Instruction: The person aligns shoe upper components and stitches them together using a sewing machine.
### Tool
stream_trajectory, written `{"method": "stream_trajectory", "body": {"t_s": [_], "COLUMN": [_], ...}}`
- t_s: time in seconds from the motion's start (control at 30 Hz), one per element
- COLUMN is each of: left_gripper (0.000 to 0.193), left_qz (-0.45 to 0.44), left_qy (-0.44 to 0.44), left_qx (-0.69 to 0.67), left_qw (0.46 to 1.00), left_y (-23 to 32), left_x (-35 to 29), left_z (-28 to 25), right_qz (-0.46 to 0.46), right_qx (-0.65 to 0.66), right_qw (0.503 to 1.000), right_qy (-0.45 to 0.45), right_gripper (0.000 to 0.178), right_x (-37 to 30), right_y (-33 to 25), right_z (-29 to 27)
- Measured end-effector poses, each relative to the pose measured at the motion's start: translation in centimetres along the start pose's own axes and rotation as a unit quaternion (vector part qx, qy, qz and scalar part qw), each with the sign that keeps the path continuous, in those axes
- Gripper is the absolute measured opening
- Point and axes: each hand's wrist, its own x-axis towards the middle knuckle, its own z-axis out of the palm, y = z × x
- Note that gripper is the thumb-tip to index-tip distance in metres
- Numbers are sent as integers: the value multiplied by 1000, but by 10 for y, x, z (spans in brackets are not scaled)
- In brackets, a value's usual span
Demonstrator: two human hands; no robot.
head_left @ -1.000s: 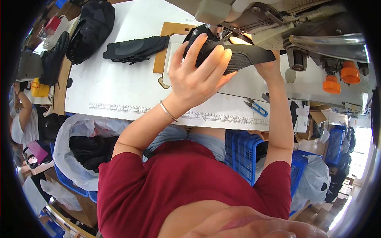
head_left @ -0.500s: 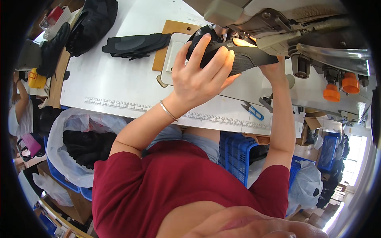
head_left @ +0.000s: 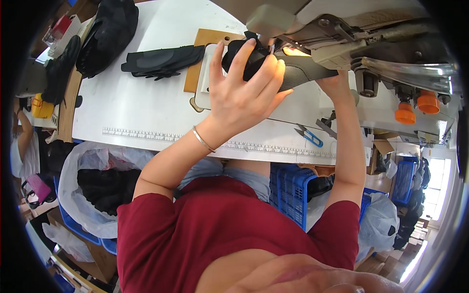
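A black shoe upper [head_left: 296, 72] with a mesh panel and a curved line of stitching lies under the head of a sewing machine [head_left: 334, 51]. My left hand [head_left: 242, 90] grips its near left part, fingers bent over the dark folded material and thumb along the mesh. On the far right side, my right hand [head_left: 334, 84] reaches behind the piece and holds it. Some lit fingers show beyond it by the needle area; the rest are hidden by the upper and the machine.
Flat black cut pieces [head_left: 161, 61] are stacked left on the white table [head_left: 122, 102]. Blue thread snips [head_left: 310, 136] lie near a ruler strip [head_left: 171, 133] along the front edge. A bag-lined bin [head_left: 73, 180] and a blue crate [head_left: 290, 193] stand below. Another person's arm [head_left: 24, 129] shows far left.
My left hand has shifted slightly left, its fingers spread wider over the upper. The upper has turned a little under the machine, and my right hand stays behind it. The whole view has shifted slightly.
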Motion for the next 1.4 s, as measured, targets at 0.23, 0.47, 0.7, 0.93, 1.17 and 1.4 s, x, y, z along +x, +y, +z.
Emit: {"method": "stream_trajectory", "body": {"t_s": [0.23,0.47,0.7,0.93,1.17,1.4], "left_gripper": [38,33,31,30,30,30], "left_qz": [43,119,129,124,135,115], "left_qy": [-34,-15,-28,-16,-22,-16], "left_qx": [15,34,25,34,-20,-53], "left_qw": [998,992,991,992,990,992], "left_y": [-3,-11,-12,-13,-24,-30], "left_x": [-4,8,11,11,13,15], "left_z": [-3,-11,-17,-10,-12,-14], "right_qz": [101,68,-9,28,54,46], "right_qx": [62,-73,-123,-100,-128,-147], "right_qw": [992,985,990,992,986,985], "right_qy": [-39,-138,-69,-75,-86,-79], "right_gripper": [50,43,45,47,56,58], "right_x": [8,28,29,37,46,52], "right_y": [-34,-89,-107,-126,-150,-168], "right_z": [-17,-44,-44,-47,-51,-52]}}
